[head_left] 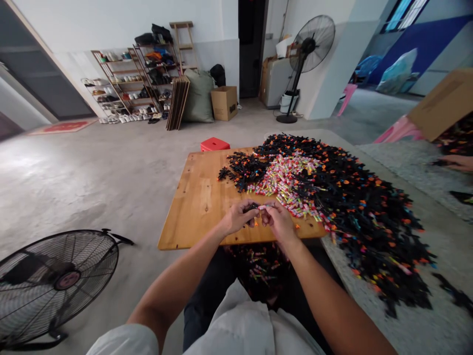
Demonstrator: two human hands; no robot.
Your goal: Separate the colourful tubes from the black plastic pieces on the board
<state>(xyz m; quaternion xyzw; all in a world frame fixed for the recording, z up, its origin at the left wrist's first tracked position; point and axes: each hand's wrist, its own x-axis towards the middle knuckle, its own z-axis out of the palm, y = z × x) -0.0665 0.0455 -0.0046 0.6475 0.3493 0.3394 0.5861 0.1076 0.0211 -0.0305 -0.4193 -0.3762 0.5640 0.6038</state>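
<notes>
My left hand [239, 217] and my right hand [278, 220] meet over the near edge of a wooden board [199, 197]. Together they pinch a small part [259, 207], black on the left side and light coloured on the right. Just beyond the hands lies a heap of small pink and multicoloured pieces [290, 183]. Around it spreads a big pile of black parts with orange and coloured bits [362, 207]. More finished-looking pieces fill a dark container [258, 268] in my lap, partly hidden by my arms.
A floor fan [55, 281] stands at my near left. A red stool [215, 144] sits behind the board. A cardboard box [441, 101] and another person's hand [458, 161] are at the right. A standing fan [310, 49], shelves and boxes line the far wall.
</notes>
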